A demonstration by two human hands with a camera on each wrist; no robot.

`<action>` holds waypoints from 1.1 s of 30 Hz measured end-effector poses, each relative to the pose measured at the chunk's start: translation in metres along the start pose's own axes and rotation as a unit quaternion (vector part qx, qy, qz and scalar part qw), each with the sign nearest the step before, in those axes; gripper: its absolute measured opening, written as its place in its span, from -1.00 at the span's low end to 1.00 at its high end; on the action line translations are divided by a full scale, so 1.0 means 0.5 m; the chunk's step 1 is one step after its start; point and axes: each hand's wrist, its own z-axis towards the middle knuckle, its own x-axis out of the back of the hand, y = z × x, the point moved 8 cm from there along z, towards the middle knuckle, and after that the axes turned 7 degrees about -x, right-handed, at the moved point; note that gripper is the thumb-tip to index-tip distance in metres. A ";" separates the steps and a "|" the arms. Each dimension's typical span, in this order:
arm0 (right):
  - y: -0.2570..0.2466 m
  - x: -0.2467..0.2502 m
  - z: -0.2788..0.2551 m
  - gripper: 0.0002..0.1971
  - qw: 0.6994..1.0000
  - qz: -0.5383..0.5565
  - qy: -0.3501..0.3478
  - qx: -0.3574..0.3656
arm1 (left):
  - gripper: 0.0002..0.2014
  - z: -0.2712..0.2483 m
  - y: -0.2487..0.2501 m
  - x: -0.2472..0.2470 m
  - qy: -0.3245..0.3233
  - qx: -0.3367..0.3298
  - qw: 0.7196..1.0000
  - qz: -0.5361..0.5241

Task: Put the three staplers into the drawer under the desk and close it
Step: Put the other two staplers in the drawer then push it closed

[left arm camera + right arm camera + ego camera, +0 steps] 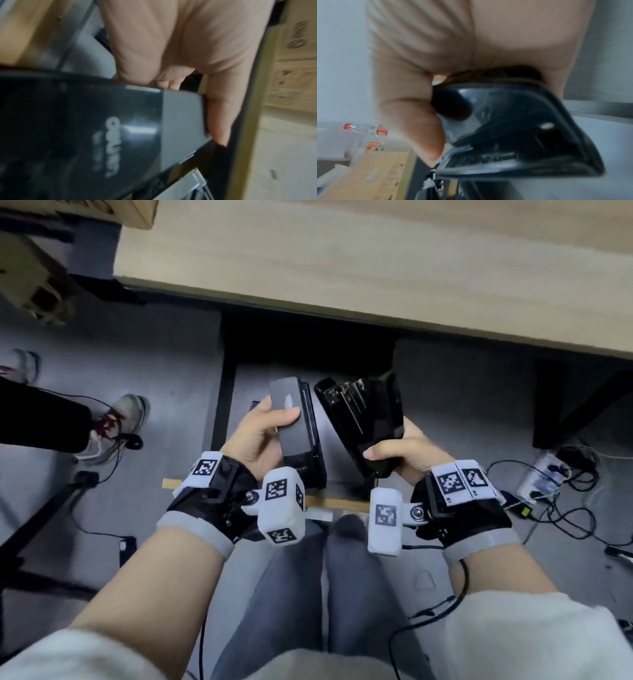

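A pale wood desk [342, 258] ran beyond both hands, above a grey floor [154, 364] with cables and a power strip [544, 477] to the right. Below the hands an open drawer [226, 392] stood out from under the desk. The left hand [255, 433] gripped a grey-topped stapler [294, 419]; the right hand [407, 455] gripped a glossy black stapler [366, 412] just beside it, both over the drawer.

Pale wood table [376, 261], a cardboard box [137, 210] at its far left corner. Grey floor [154, 354] carries cables [575, 508] and a power strip [544, 477].
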 end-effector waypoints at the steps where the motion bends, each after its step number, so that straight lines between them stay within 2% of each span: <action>1: 0.016 0.002 0.015 -0.58 1.000 0.007 0.021 -0.003 | -0.69 0.018 -0.018 0.016 0.015 0.013 0.999 0.026; 4: 0.056 0.009 0.063 -0.59 0.995 0.038 0.092 -0.020 | -0.55 0.077 -0.058 0.067 0.060 0.055 0.989 0.125; 7: 0.087 0.017 0.114 -0.52 0.990 0.010 0.132 -0.046 | -0.30 0.126 -0.069 0.111 0.081 0.070 0.964 0.244; 8: 0.094 0.020 0.128 -0.49 0.989 -0.008 0.139 -0.056 | -0.28 0.137 -0.072 0.119 0.082 0.075 0.956 0.270; 9: 0.102 0.022 0.140 -0.48 0.987 -0.027 0.143 -0.066 | -0.33 0.148 -0.075 0.125 0.079 0.079 0.951 0.290; 13: 0.121 0.016 0.166 -0.38 0.980 -0.082 0.153 -0.100 | -0.80 0.176 -0.083 0.130 0.038 0.096 0.932 0.348; 17: 0.136 0.001 0.180 -0.27 0.967 -0.140 0.160 -0.137 | -0.88 0.192 -0.094 0.147 0.017 0.103 0.917 0.386; 23: 0.147 -0.013 0.203 -0.33 0.950 -0.226 0.167 -0.134 | -0.93 0.199 -0.096 0.168 0.027 0.097 0.921 0.377; 25: 0.148 -0.014 0.209 -0.33 0.943 -0.256 0.169 -0.131 | -0.88 0.196 -0.096 0.176 0.044 0.098 0.922 0.373; 30: 0.150 -0.016 0.220 -0.35 0.921 -0.317 0.183 -0.133 | -0.53 0.184 -0.091 0.168 0.060 0.109 0.912 0.390; 33: 0.147 -0.020 0.222 -0.34 0.918 -0.323 0.185 -0.134 | -0.48 0.185 -0.093 0.168 0.053 0.115 0.902 0.412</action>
